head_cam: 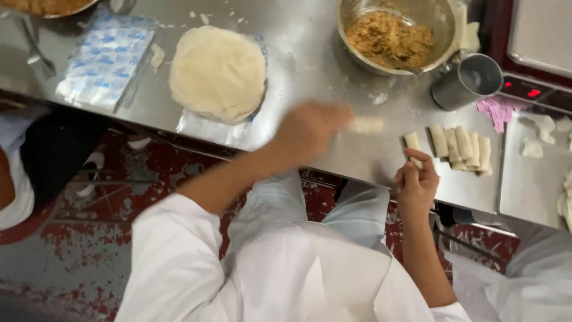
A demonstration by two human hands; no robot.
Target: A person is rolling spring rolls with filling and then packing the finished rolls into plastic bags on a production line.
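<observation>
Nearest the camera, the right hand (415, 182) hangs at the near edge of the steel table (316, 65), at about four o'clock in the view, its fingers curled together around the lower end of a pale spring roll (412, 143) that lies just beside a row of finished rolls (462, 148). The left hand (310, 131) is over the table at about three o'clock from centre, blurred; its fingers look closed on a second, smeared roll (366, 124), though the blur hides how firmly. Between the two hands the table top is bare steel right up to the near rim. Farther out, at eleven o'clock, a stack of round wrappers (218, 73) sits on a plastic sheet, well apart from both hands, with a blue-printed plastic packet (106, 59) to its left. At one o'clock a metal bowl of brown filling (390, 39) stands near the far edge, a steel cup (468, 80) just beside it and a pink cloth (494, 112) near the cup.
</observation>
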